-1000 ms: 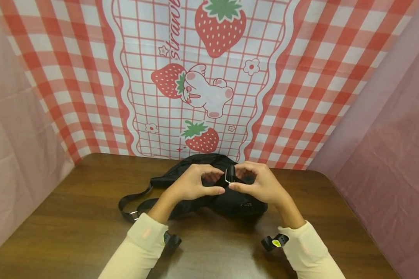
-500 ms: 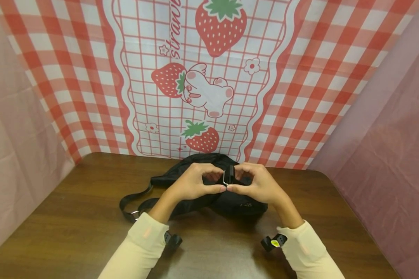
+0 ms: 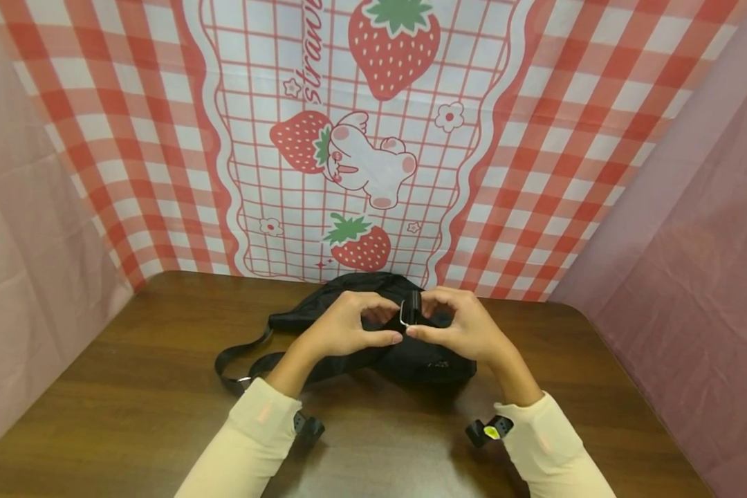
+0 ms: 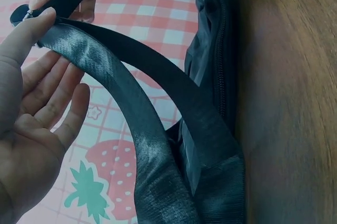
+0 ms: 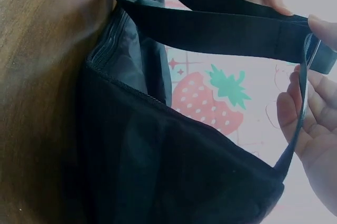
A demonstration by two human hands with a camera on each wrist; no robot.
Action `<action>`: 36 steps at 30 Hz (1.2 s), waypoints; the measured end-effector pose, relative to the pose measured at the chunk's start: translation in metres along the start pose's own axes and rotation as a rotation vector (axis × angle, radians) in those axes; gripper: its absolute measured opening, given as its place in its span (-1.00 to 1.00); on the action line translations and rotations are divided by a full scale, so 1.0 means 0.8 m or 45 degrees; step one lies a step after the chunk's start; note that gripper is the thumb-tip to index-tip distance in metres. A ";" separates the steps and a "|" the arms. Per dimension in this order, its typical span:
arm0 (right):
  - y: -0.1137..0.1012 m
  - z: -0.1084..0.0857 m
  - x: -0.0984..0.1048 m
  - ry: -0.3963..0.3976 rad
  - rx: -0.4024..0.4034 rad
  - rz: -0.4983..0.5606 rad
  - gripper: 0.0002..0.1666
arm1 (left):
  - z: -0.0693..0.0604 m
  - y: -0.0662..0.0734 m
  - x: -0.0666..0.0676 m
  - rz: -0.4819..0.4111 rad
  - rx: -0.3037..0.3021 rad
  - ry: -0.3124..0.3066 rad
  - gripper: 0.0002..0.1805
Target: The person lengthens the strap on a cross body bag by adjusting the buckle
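Observation:
A black bag (image 3: 426,366) lies on the table with its black strap (image 4: 124,95) lifted in a loop above it. Both hands meet at a metal strap slider (image 3: 403,313) on this strap. My left hand (image 3: 345,325) pinches the webbing just left of the slider, thumb on the near side. On the right of it, my right hand (image 3: 467,325) holds the folded strap end between thumb and fingers. From the right wrist view, the strap (image 5: 221,31) stretches from the bag up to the fingertips. A zipper (image 5: 137,91) runs along the bag's edge.
The brown wooden table (image 3: 131,387) carries the bag near its back edge. Another strap loop (image 3: 224,360) with a metal buckle (image 3: 244,380) lies to the left. Behind hangs a strawberry-print checked cloth (image 3: 361,159); pink cloth (image 3: 678,277) hangs at the sides.
Both hands stay at the slider. The thumbs came closer together half a second ago and now stand slightly apart. The slider and folded strap end have shifted a little between the fingers.

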State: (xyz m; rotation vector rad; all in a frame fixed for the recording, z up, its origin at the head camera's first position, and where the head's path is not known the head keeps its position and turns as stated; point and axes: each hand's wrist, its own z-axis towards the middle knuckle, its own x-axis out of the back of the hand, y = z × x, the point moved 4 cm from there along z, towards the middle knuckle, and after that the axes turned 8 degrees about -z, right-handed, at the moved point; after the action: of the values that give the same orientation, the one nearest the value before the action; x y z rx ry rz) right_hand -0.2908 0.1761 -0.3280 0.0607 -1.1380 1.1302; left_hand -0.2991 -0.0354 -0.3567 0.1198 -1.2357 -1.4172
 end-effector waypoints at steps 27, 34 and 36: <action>0.001 0.000 0.000 0.001 -0.023 -0.031 -0.69 | 0.001 -0.003 -0.003 0.012 0.047 -0.018 -0.42; 0.001 0.000 0.004 0.022 0.001 -0.026 -0.67 | 0.000 -0.005 -0.004 0.038 0.044 -0.023 -0.41; 0.001 0.001 0.003 0.025 0.009 -0.022 -0.67 | 0.000 -0.004 -0.004 0.044 0.034 -0.013 -0.43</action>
State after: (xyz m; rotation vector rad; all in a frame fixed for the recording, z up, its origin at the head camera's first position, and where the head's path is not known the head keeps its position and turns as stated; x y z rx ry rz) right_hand -0.2921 0.1780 -0.3260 0.0647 -1.1142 1.1174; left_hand -0.3000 -0.0340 -0.3606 0.1088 -1.2601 -1.3730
